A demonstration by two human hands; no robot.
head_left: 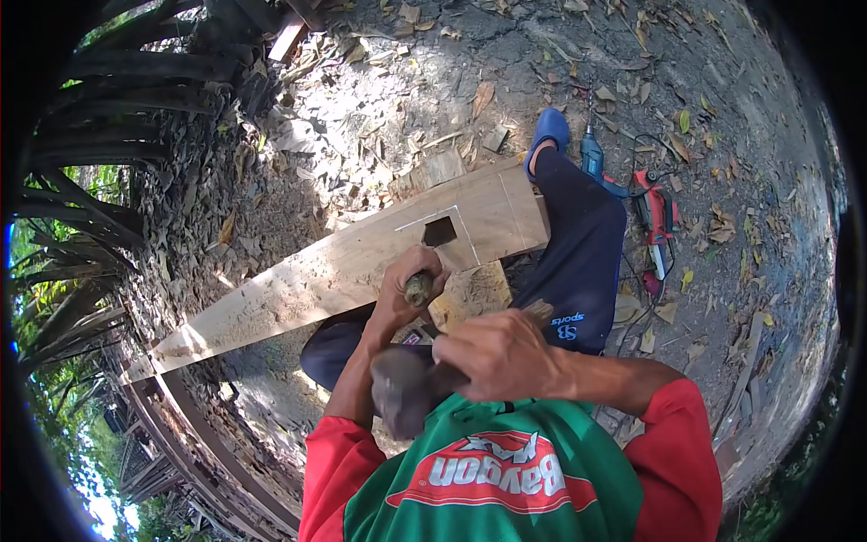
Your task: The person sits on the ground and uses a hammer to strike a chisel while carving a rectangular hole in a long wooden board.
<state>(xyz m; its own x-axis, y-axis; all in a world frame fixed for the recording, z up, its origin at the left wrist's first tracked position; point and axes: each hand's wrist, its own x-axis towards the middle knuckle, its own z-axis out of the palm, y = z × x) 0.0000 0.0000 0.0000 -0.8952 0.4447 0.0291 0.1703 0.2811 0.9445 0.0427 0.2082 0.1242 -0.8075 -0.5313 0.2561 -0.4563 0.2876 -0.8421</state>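
Two-handed, with wooden tool handle (417,290) clamped in left hand (412,270) and mallet (397,388) gripped in right hand (504,354), just apart, aim each blow squarely down the handle.

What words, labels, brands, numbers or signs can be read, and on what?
Green shirt: large white lettering on red, upside down; wording withheld.
Dark trousers: white lettering, upside down; also withheld.
Wooden board: drawn lines, no readable words.
Red tool, blue drill: any markings too small to read.

head-worn fisheye, facing down, close above board (334,271)
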